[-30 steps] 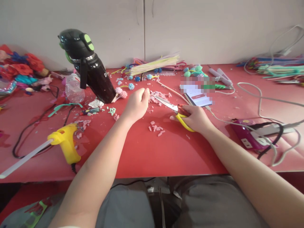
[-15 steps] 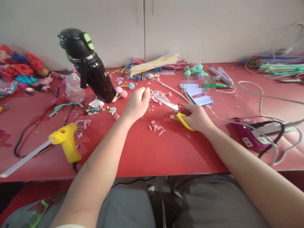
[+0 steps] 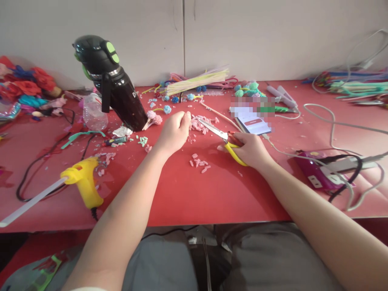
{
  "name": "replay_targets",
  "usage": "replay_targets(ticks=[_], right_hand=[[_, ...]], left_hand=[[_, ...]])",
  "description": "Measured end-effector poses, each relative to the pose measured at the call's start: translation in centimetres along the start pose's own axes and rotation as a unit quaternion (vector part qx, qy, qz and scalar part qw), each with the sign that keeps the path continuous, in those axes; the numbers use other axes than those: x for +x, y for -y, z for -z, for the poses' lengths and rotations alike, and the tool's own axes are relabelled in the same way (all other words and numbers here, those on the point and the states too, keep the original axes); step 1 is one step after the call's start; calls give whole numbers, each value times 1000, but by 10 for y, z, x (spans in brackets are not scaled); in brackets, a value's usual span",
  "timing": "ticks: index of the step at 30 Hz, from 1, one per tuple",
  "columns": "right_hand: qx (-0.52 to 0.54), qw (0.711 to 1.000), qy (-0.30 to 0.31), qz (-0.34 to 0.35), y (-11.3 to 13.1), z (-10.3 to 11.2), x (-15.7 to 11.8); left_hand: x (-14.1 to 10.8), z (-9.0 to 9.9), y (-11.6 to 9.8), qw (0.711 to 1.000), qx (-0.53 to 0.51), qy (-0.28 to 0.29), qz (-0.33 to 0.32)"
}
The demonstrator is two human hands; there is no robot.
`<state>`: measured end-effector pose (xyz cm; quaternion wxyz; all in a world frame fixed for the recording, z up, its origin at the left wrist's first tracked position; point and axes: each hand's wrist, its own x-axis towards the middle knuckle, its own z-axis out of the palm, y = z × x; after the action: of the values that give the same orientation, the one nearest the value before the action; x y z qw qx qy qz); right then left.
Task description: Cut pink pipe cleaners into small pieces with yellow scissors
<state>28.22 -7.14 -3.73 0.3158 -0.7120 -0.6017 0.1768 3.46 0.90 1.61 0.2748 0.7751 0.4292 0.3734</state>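
Clasping yellow-handled metal scissors (image 3: 214, 130), the right grip (image 3: 254, 152) points them forward-left toward the closed left grip (image 3: 175, 131), any contents hidden.

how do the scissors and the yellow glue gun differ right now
The scissors are held in the right hand; the glue gun lies on the red table, held by neither hand.
The scissors have metal blades pointing toward the left hand; the glue gun has a long whitish stick pointing toward the near left corner.
Both show yellow: the scissors on the handle, the glue gun over its body.
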Motion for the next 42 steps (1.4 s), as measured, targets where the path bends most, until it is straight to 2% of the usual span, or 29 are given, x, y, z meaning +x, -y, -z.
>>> replay_targets(ticks=[4, 6, 9, 10, 12, 16, 19, 23, 26, 33, 42], right_hand=[[15, 1000, -16, 10, 0, 0, -1], [16, 1000, -19, 12, 1, 0, -1], [20, 1000, -20, 12, 2, 0, -1], [21, 1000, -19, 11, 2, 0, -1], [23, 1000, -19, 9, 2, 0, -1], [42, 999, -31, 6, 3, -1, 1], [46, 998, -43, -1, 2, -3, 3], [30, 999, -41, -3, 3, -3, 4], [23, 999, -36, -7, 6, -2, 4], [19, 999, -32, -14, 10, 0, 4], [11, 999, -26, -17, 10, 1, 3]], left_hand=[[-2, 9, -6, 999, -16, 27, 14], [-4, 15, -8, 995, -18, 96, 32], [-9, 19, -9, 969, 2, 241, 56], [-10, 18, -9, 963, 18, 262, 64], [-11, 13, -7, 965, 57, 244, 77], [-6, -6, 2, 985, 113, 131, 23], [0, -23, 7, 982, 161, 96, 19], [5, -42, 7, 970, 222, 98, 33], [8, -49, 6, 962, 254, 101, 27], [15, -54, 11, 967, 241, 77, -21], [17, -52, 14, 957, 281, 69, -24]])
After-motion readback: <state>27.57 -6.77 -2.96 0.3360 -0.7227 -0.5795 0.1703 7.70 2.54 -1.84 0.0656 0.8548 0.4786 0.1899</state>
